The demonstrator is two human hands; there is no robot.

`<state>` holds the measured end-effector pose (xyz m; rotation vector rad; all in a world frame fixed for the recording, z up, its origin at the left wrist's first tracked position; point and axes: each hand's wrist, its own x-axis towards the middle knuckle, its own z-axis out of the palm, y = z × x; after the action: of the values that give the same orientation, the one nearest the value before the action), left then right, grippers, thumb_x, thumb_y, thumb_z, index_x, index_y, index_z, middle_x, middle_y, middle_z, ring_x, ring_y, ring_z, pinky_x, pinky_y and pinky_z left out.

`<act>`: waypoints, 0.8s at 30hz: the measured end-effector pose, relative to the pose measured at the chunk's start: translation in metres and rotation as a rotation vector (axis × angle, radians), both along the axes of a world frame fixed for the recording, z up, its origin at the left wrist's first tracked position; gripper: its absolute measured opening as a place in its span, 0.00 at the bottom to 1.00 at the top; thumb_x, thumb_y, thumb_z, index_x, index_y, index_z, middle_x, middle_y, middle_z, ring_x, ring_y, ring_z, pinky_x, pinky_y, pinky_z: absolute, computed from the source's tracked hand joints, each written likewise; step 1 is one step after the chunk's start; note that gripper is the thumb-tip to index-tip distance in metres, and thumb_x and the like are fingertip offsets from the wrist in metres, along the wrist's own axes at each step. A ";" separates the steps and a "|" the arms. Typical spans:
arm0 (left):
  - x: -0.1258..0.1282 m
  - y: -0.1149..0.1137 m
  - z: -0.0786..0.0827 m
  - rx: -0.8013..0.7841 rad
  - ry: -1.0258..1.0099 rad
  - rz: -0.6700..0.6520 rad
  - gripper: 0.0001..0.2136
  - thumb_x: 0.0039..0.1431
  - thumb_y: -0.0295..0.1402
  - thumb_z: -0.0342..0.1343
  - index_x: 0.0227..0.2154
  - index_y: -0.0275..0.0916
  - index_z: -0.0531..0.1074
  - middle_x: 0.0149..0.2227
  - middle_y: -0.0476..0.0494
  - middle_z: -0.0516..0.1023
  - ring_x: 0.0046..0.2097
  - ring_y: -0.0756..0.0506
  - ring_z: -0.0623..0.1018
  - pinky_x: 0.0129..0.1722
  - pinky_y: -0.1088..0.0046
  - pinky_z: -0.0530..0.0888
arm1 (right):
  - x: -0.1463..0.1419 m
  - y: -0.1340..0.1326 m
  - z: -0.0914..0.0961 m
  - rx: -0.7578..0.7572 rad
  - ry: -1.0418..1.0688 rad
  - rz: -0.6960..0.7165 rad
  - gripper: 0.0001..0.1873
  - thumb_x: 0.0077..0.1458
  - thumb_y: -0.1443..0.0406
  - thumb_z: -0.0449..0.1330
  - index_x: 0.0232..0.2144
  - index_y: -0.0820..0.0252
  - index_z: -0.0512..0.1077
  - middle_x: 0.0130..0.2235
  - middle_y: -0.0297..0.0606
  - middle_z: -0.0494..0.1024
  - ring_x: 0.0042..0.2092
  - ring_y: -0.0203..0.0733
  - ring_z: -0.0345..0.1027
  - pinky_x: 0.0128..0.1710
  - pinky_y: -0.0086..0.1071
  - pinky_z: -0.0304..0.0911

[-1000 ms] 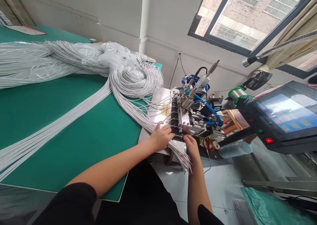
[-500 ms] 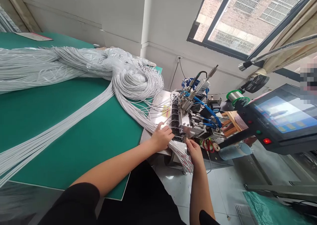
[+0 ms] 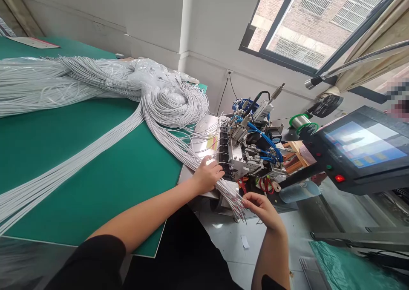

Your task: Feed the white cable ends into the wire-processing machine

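Note:
A thick bundle of white cables [image 3: 174,147] runs over the table edge to the machine, and its reddish-tipped ends [image 3: 235,205] hang past the front. My left hand [image 3: 207,176] rests on this bundle with curled fingers, its fingertips close to the machine's dark row of slots [image 3: 224,147]. Lower right, my right hand [image 3: 262,208] pinches at the tip of one cable among the loose ends. The wiring machine [image 3: 244,141], with blue air hoses and metal cylinders, stands just beyond both hands. Several single cables lead into its slots.
More white cables in clear plastic [image 3: 41,85] lie across the green table [image 3: 156,166]. A control screen [image 3: 364,145] stands at the right, near a wire spool [image 3: 302,123] and a small fan [image 3: 327,106]. Red-handled scissors [image 3: 266,184] lie below the machine.
My right hand has moved down and right, from the machine's front to the reddish cable ends. My left hand stays on the bundle. The whole view has shifted slightly.

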<state>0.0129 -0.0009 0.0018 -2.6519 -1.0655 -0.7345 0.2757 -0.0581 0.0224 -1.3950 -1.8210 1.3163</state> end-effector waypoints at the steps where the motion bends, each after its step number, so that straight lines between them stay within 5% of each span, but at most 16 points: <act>1: 0.000 0.000 -0.001 0.024 0.011 -0.028 0.16 0.48 0.23 0.53 0.42 0.40 0.71 0.40 0.45 0.76 0.42 0.44 0.73 0.56 0.55 0.50 | -0.001 0.002 -0.002 0.026 0.023 -0.058 0.19 0.52 0.50 0.62 0.27 0.61 0.72 0.25 0.34 0.70 0.27 0.36 0.60 0.27 0.29 0.56; 6: -0.003 0.002 -0.003 0.136 -0.008 -0.121 0.16 0.57 0.23 0.48 0.46 0.44 0.70 0.35 0.50 0.77 0.35 0.50 0.73 0.56 0.59 0.51 | -0.007 0.017 -0.015 0.151 0.204 -0.380 0.18 0.48 0.51 0.65 0.30 0.61 0.74 0.24 0.33 0.70 0.22 0.32 0.54 0.20 0.27 0.50; 12: -0.003 0.001 -0.005 0.194 -0.110 -0.129 0.10 0.66 0.29 0.44 0.39 0.43 0.72 0.29 0.54 0.76 0.30 0.52 0.72 0.53 0.63 0.53 | -0.031 0.036 -0.027 0.144 0.483 -0.547 0.18 0.42 0.54 0.70 0.30 0.62 0.76 0.23 0.34 0.72 0.20 0.29 0.51 0.17 0.25 0.44; 24: 0.002 0.000 -0.001 0.238 -0.078 -0.028 0.09 0.58 0.22 0.43 0.27 0.39 0.66 0.27 0.49 0.70 0.31 0.49 0.68 0.49 0.62 0.54 | -0.045 0.038 -0.029 0.075 0.670 -0.499 0.15 0.45 0.58 0.69 0.34 0.61 0.77 0.26 0.37 0.76 0.18 0.25 0.47 0.16 0.24 0.42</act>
<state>0.0147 -0.0006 0.0012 -2.4584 -0.8981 -0.9154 0.2304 -0.0200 -0.0063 -1.0824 -0.9908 1.2242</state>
